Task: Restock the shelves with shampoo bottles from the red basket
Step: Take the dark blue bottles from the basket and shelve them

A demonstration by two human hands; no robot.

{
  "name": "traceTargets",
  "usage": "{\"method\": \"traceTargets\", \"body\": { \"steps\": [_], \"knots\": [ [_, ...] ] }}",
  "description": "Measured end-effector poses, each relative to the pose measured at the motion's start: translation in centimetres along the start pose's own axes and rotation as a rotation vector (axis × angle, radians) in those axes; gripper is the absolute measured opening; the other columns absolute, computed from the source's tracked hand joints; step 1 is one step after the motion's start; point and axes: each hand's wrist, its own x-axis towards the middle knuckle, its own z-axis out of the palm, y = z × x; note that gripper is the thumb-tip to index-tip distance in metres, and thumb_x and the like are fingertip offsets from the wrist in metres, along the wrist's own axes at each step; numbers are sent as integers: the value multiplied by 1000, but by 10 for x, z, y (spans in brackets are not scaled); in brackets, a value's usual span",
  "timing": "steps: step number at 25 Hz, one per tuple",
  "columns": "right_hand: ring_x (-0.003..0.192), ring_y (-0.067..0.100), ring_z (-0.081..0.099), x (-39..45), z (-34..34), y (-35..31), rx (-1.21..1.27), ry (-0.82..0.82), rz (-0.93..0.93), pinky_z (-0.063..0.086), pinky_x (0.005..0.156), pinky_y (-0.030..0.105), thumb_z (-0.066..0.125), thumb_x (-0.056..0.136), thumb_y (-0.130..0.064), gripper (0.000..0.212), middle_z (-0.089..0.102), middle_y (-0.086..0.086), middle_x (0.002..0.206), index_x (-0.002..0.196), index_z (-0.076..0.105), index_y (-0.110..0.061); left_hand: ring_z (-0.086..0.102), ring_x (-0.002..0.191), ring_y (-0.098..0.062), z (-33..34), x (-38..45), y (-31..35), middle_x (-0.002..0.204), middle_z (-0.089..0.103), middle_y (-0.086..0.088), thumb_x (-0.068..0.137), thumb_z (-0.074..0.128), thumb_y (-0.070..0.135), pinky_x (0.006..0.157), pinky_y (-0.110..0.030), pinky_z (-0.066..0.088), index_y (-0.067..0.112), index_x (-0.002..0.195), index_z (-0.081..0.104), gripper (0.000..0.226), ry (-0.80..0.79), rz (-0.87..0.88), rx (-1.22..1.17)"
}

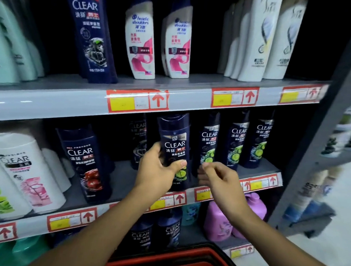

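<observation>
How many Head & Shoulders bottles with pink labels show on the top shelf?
2 clearly: one Head & Shoulders bottle beside the tall Clear bottle, another to its right. More may stand hidden behind each.

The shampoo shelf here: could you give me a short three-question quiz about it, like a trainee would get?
1. True or false: the left hand grips a dark blue bottle at the middle shelf.
2. What does the right hand hold? A) a white bottle B) nothing C) a price tag
3. What colour is the basket at the bottom of the view?

Key
1. True; fingers and thumb curl round its lower half.
2. B; its fingers hang loosely curled beside the bottle.
3. Red.
</observation>
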Motion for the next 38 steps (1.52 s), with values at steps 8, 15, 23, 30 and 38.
{"method": "traceTargets", "body": {
  "steps": [8,15,23,30,38],
  "knots": [
    [68,9,68,-8,-11,1,-46,-20,-32,58,78,48,56,100,-9,19,71,7,75,90,71,-15,67,100,-16,25,47,-21,103,69,12,82,81,21,94,-47,56,31,105,54,36,46,-54,126],
    [68,12,65,-13,-10,-5,-4,-7,-17,56,69,31,54,101,-6,17,70,3,76,96,70,-7,53,129,-22,14,31,-7,138,57,-4,78,85,20,105,-38,48,17,143,40,79,43,-110,30],
    [67,18,63,-87,6,-5,-268,-226,31,52,71,36,60,96,-21,17,72,11,78,82,68,-14,68,106,-12,-74,-133,-5,113,69,-2,83,79,15,88,-20,51,16,128,56,50,-65,-238,-6],
    [80,17,57,-181,9,126,-1104,-919,273,34,62,27,62,96,-29,28,58,-3,73,71,61,-18,71,98,-14,-112,-249,-71,98,75,2,79,82,15,96,-32,54,26,100,65,29,-296,-486,222],
    [68,18,60,-205,84,248,-1040,-1095,526,46,60,27,64,97,-32,26,70,6,78,74,61,-19,65,97,-9,-159,-256,-102,104,67,11,90,69,15,89,-26,52,29,115,61,30,-352,-362,688]
  ]
}}
